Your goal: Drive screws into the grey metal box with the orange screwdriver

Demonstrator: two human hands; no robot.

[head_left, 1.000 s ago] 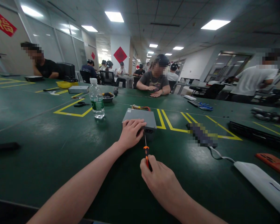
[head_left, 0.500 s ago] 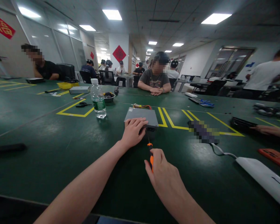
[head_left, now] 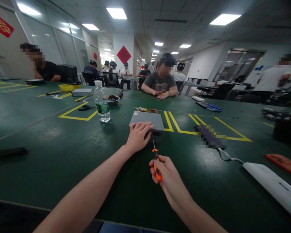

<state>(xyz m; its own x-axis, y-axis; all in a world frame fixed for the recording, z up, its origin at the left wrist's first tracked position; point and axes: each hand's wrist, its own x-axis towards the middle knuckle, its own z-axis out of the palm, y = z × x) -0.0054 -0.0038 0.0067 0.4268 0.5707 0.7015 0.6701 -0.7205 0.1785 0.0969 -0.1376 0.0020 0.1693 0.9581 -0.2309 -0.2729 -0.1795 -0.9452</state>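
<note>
A grey metal computer power supply (head_left: 151,119) lies flat on the green table, its bundle of coloured wires at the far side. My left hand (head_left: 138,137) grips its near left part, fingers stretched across the top and the thumb side against the front. In my right hand (head_left: 168,178) is an orange and black screwdriver (head_left: 157,170), held by its handle between thumb and fingers. Its thin shaft points forward to the front face of the power supply, near the socket. Whether the tip touches a screw is too small to tell.
A water bottle (head_left: 102,105) stands left of the power supply, with a metal bowl (head_left: 114,101) behind it. To the right lie a white device (head_left: 269,184) with a cable and an orange phone (head_left: 283,165). Across the table a person (head_left: 161,81) sits facing me.
My right hand has turned on the screwdriver handle, its fingers now curled around the left side and more of the handle showing. My left hand and the power supply stay in place.
</note>
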